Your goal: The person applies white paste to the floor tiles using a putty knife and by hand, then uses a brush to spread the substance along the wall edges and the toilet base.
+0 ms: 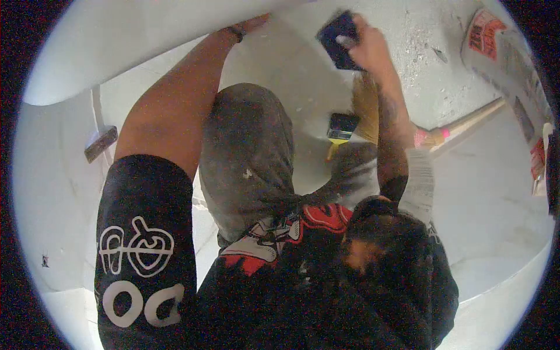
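My right hand [371, 51] grips a dark blue-black rectangular pad [340, 44], thumb across its face, close to the pale surface at the top. Whether the pad is a sanding block or a folded sheet I cannot make out. My left hand [255, 24] reaches up with its fingers stretched out, seen edge-on beside the rim of a large white panel [116, 46]; it shows nothing in it. Below the pad, near my knees, a brush-like tool [341, 125] with a dark head and a yellow lower part appears.
A printed bag [504, 58] with red lettering leans at the upper right. Beside my right forearm lies a wooden-handled item [431, 137] with a pink spot. At left, a small brown block [101, 143] sits on a narrow strip. The pale wall surface [440, 55] has pits and specks.
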The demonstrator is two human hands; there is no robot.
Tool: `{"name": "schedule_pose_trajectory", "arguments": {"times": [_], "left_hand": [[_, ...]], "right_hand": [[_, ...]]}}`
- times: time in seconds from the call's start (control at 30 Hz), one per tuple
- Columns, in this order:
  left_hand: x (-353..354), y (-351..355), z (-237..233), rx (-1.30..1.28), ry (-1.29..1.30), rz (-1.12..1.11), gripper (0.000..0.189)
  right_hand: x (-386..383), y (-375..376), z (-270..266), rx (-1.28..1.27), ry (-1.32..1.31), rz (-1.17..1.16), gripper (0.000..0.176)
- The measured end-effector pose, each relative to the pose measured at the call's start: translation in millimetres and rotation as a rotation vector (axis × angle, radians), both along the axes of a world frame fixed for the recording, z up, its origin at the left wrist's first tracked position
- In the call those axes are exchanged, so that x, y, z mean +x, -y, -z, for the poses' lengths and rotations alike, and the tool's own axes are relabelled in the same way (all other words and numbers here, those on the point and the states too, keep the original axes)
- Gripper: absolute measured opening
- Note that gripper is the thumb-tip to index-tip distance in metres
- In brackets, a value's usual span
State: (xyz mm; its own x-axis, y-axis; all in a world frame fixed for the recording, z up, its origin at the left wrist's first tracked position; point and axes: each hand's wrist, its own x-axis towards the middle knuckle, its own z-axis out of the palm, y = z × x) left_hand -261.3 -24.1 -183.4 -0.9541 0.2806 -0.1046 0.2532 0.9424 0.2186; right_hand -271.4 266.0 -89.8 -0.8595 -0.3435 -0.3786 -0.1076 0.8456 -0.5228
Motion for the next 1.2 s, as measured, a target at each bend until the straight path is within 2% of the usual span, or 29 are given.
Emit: {"name": "schedule_pose_trajectory", "arguments": {"times": [0.03, 0.07, 0.1, 0.17, 0.23, 0.27, 0.3, 0.37, 0.4, 0.57, 0.63, 0.67, 0.7, 0.73, 0.77, 0.8, 0.83, 0.9, 0.93, 0.97, 1.03, 1.07, 1.13, 1.2], "left_hand": [[0, 0, -1, 0.001, 0.002, 0.000, 0.054], [0, 0, -1, -0.001, 0.003, 0.001, 0.054], [1, -1, 0, -0.001, 0.008, 0.003, 0.054], [2, -1, -2, 0.000, 0.013, -0.002, 0.054], [1, -2, -3, 0.007, 0.009, 0.004, 0.054], [1, -3, -5, 0.006, 0.010, 0.007, 0.054], [1, -2, -5, 0.005, 0.010, 0.008, 0.054], [3, 0, -4, 0.006, 0.021, 0.005, 0.054], [2, 1, -5, 0.006, 0.017, 0.000, 0.054], [0, 1, 3, 0.026, -0.087, 0.043, 0.054], [5, 9, 14, 0.022, -0.176, 0.090, 0.054], [6, 13, 32, 0.029, -0.195, 0.080, 0.054], [16, 25, 66, -0.328, -0.454, 0.166, 0.053], [19, 29, 86, -0.693, -0.701, 0.246, 0.052], [12, 19, 62, -0.691, -0.708, 0.237, 0.052], [5, 8, 10, -0.311, -0.087, 0.079, 0.052], [-3, 2, -20, 0.088, 0.528, -0.080, 0.052], [-7, 1, -2, -0.056, 0.379, -0.055, 0.051], [-8, 5, 9, -0.080, 0.328, -0.034, 0.051], [-7, 6, 16, -0.086, 0.308, -0.025, 0.050], [-7, 10, 23, -0.093, 0.295, -0.018, 0.050], [-7, 11, 25, -0.091, 0.295, -0.022, 0.049], [-6, 13, 25, -0.100, 0.292, -0.021, 0.049], [-6, 13, 29, -0.102, 0.289, -0.017, 0.048]], "right_hand": [[3, 11, -13, 0.064, 0.008, -0.088, 0.045], [-2, 2, -10, 0.035, -0.045, -0.063, 0.044], [-9, -13, -7, -0.020, 0.075, 0.031, 0.043], [-14, -30, 0, -0.112, 0.142, 0.241, 0.040], [14, 7, 0, 0.083, -0.078, -0.108, 0.036], [21, 16, 3, -0.036, -0.094, -0.152, 0.034], [17, 9, 1, -0.040, -0.086, -0.153, 0.034], [-5, -14, -4, -0.085, 0.030, 0.182, 0.035], [-7, -18, 0, -0.117, 0.034, 0.233, 0.036], [-7, -27, -18, 0.050, -0.026, 0.118, 0.033], [-25, -63, -12, -0.252, -0.281, 0.450, 0.028], [-36, -75, -11, -0.279, -0.310, 0.578, 0.025], [-44, -73, -15, -0.276, -0.328, 0.569, 0.025], [-49, -63, -21, -0.159, -0.432, 0.620, 0.025], [-53, -56, -24, -0.043, -0.532, 0.670, 0.025], [-54, -53, -10, -0.123, -0.571, 0.666, 0.028], [-58, -50, -3, -0.127, -0.570, 0.661, 0.028], [-61, -41, 3, -0.257, -0.383, 0.777, 0.023], [-57, -40, -1, 0.074, -0.156, 0.707, 0.026], [-49, -42, 12, -0.111, -0.191, 0.649, 0.031], [-47, -26, -25, -0.054, -0.169, 0.677, 0.023], [-51, -29, -25, -0.058, -0.178, 0.669, 0.023], [-56, -37, -28, -0.237, -0.441, 0.808, 0.014], [-74, -41, -18, -0.293, -0.533, 0.805, 0.016]]}}
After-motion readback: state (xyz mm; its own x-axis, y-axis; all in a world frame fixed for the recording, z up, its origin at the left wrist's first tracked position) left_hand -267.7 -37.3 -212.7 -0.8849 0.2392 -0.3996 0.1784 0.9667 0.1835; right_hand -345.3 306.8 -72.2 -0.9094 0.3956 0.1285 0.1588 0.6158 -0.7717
